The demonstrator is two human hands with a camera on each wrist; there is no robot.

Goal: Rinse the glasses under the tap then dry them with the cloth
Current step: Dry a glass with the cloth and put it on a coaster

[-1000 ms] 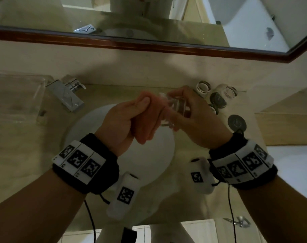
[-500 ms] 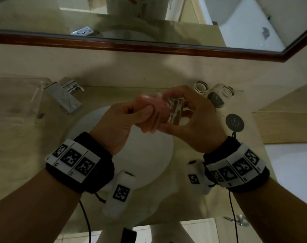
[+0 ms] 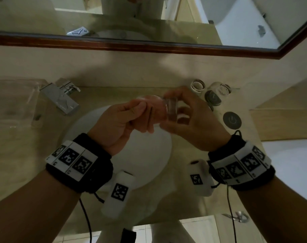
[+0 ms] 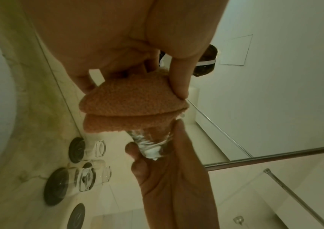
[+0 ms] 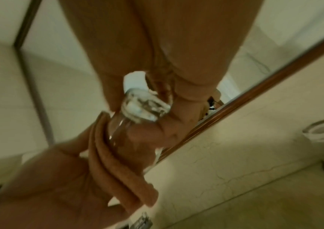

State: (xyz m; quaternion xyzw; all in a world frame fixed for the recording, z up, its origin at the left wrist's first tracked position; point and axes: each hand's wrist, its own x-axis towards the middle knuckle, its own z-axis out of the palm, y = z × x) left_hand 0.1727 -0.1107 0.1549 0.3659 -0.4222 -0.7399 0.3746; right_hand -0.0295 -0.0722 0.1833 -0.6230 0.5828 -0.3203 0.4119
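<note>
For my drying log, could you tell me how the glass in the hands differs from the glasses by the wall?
The held glass lies sideways over the sink, its mouth covered by the cloth; the counter glasses stand upright, untouched, on dark coasters. All are clear glass.

Three clear glasses are counted: one glass (image 3: 170, 109) held over the basin, two glasses (image 3: 198, 85) stood at the back of the counter. One orange cloth (image 4: 131, 106), one tap (image 3: 61, 97) and three dark coasters (image 3: 232, 120) are seen.
</note>
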